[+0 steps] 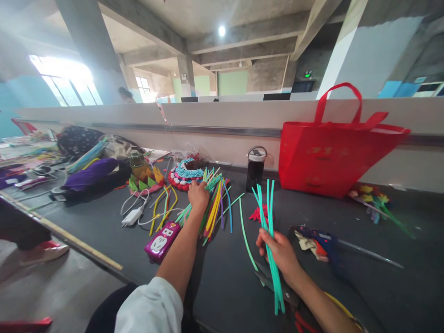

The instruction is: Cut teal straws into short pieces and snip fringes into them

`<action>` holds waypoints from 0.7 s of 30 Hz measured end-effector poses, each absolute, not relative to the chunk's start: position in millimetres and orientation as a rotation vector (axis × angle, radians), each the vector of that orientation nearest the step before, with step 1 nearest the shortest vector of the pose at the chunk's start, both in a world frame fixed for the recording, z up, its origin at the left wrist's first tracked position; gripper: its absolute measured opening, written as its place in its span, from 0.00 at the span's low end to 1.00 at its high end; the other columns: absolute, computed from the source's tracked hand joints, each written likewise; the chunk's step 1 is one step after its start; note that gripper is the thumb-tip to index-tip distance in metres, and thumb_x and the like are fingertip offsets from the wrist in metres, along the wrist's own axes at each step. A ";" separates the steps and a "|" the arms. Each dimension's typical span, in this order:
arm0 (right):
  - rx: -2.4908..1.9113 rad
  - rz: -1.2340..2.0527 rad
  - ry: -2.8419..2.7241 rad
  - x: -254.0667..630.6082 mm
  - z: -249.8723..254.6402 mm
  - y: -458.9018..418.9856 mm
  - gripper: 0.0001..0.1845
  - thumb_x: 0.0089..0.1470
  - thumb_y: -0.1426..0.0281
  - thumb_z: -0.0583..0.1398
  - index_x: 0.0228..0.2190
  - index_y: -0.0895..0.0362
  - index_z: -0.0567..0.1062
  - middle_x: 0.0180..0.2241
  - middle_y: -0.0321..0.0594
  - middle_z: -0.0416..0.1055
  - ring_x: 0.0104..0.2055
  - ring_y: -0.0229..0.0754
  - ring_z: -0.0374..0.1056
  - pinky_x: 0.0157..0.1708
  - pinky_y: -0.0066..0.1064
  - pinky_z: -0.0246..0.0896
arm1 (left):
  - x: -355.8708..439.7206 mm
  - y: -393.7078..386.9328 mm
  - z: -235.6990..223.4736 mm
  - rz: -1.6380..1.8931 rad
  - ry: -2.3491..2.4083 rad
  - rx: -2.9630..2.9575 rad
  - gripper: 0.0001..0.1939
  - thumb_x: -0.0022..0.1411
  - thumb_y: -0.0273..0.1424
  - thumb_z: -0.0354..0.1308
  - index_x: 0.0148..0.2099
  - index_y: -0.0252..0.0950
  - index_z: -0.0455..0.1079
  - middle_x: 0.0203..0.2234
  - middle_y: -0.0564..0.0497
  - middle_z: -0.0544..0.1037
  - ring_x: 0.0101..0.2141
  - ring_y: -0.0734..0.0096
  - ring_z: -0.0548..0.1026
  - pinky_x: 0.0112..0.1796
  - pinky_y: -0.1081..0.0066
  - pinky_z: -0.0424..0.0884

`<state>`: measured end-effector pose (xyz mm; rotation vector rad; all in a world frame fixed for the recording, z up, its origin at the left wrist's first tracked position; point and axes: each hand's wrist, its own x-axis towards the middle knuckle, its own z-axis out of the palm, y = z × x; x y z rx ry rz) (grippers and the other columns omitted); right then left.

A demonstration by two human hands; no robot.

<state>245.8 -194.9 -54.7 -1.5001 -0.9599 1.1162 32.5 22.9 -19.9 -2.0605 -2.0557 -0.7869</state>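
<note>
Nearest: 1 pair of grey-bladed, red-handled scissors (265, 279), partly under my right forearm. Right fingers (268, 237) closed on a bunch of thin turquoise stems (275, 277); several, overlap blocks an exact count. Left fingers (194, 185) at the multicoloured pile of thin stems (215, 208); grip can't be told. State: one bunch in hand, pile loose on the black desk (222, 286), too tangled to count. 1 light-green stem (244, 231) apart. Farther: 1 black tumbler with white lid (255, 172), 1 red fabric bag (312, 162).

The single view looks forward and down from the wearer's head, close over the worktop (222, 273) across the lower frame.
</note>
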 end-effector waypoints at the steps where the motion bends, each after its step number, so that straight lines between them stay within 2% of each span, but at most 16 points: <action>1: -1.497 1.109 -0.964 246.1 -55.2 -194.9 0.28 0.48 0.43 0.57 0.22 0.57 0.71 0.15 0.34 0.66 0.17 0.33 0.58 0.17 0.24 0.51 | 32.1 23.5 -20.1 -0.794 -2.051 -2.065 0.15 0.58 0.29 0.52 0.45 0.41 0.76 0.44 0.42 0.70 0.45 0.54 0.69 0.42 0.62 0.67; 6: -1.484 1.078 -0.989 246.6 -56.7 -195.4 0.28 0.50 0.44 0.58 0.22 0.57 0.72 0.15 0.35 0.67 0.18 0.34 0.60 0.18 0.24 0.52 | 31.0 26.4 -21.0 -0.881 -2.035 -2.053 0.10 0.59 0.30 0.53 0.35 0.38 0.76 0.40 0.41 0.71 0.43 0.53 0.70 0.41 0.61 0.68; 12: -1.491 1.088 -0.972 246.5 -56.1 -195.8 0.28 0.48 0.43 0.58 0.21 0.57 0.72 0.15 0.35 0.66 0.17 0.34 0.60 0.17 0.24 0.51 | 31.4 26.0 -10.8 -1.201 -1.974 -1.935 0.11 0.63 0.31 0.48 0.40 0.36 0.72 0.42 0.41 0.72 0.47 0.57 0.69 0.49 0.62 0.64; 16: -1.485 1.081 -0.983 246.3 -53.7 -196.5 0.28 0.49 0.44 0.58 0.22 0.57 0.72 0.15 0.35 0.67 0.18 0.34 0.60 0.18 0.24 0.52 | 28.0 25.6 -7.1 -1.317 -2.000 -1.887 0.15 0.67 0.31 0.41 0.46 0.35 0.67 0.38 0.43 0.74 0.42 0.60 0.72 0.44 0.65 0.65; 21: -1.399 1.138 -0.886 243.2 -48.5 -199.1 0.27 0.48 0.44 0.59 0.25 0.57 0.71 0.21 0.36 0.70 0.20 0.34 0.63 0.17 0.23 0.52 | 29.7 24.0 -8.2 -1.357 -1.985 -1.949 0.11 0.66 0.32 0.44 0.42 0.37 0.67 0.34 0.44 0.76 0.41 0.59 0.73 0.41 0.65 0.65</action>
